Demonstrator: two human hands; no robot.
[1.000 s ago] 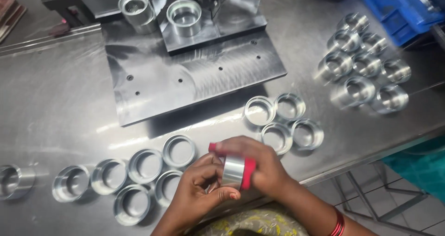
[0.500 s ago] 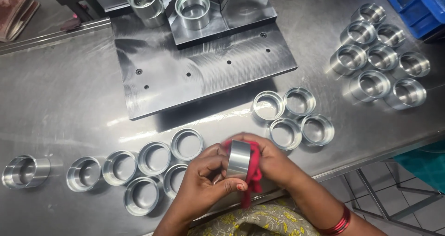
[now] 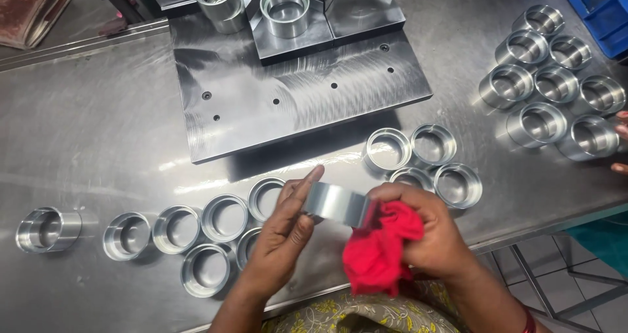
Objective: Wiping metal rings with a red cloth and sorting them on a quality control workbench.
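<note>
Work surface was a brushed stainless-steel table (image 3: pixel 98 130), scratched, with bright glare streaks from overhead light. A thick grey machined steel base plate (image 3: pixel 294 97) with drilled holes lay on it at the far side. A blue plastic crate (image 3: pixel 605 9) sat at the far right corner. Pale tiled floor (image 3: pixel 556 287) and grey metal table legs (image 3: pixel 533 280) showed below the near right edge.

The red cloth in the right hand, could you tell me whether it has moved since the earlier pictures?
Yes. The red cloth was wrapped round the shiny metal ring; it now hangs below the ring, nearer the steel table's front edge, bunched in the right hand.
</note>
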